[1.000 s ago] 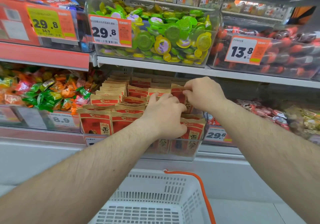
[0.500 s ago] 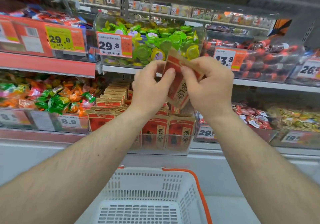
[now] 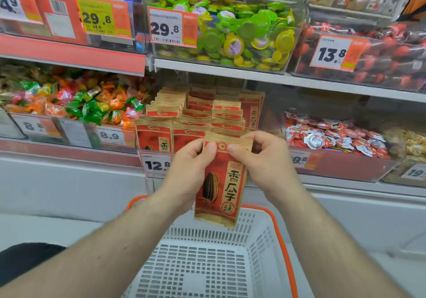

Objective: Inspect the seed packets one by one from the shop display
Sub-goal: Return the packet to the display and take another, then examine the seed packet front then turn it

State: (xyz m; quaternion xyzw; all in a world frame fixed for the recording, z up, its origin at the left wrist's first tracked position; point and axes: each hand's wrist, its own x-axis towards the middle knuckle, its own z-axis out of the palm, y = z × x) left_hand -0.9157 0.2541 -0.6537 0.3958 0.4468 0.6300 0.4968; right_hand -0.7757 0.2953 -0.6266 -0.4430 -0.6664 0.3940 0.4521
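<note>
You are holding one seed packet (image 3: 221,177) up in front of you, over the white basket (image 3: 207,263). Your left hand (image 3: 189,171) is pinching its top left corner, with the thumb on the front. Your right hand (image 3: 262,161) is pinching the top right corner the same way. Both hands are closed on the packet, and it is hanging down with its front facing you.

You are only holding it by the thin top edge. If your fingers are sliding on the smooth paper, the packet may be slipping out and dropping into the basket below. If you are pulling your hands apart too hard, the top seal may be tearing, and seeds may be spilling.

The other seed packets (image 3: 191,115) are standing in rows in the clear bin just behind your hands. If you are bumping them while putting this one back, some may be tipping over or falling out of the front.
</note>
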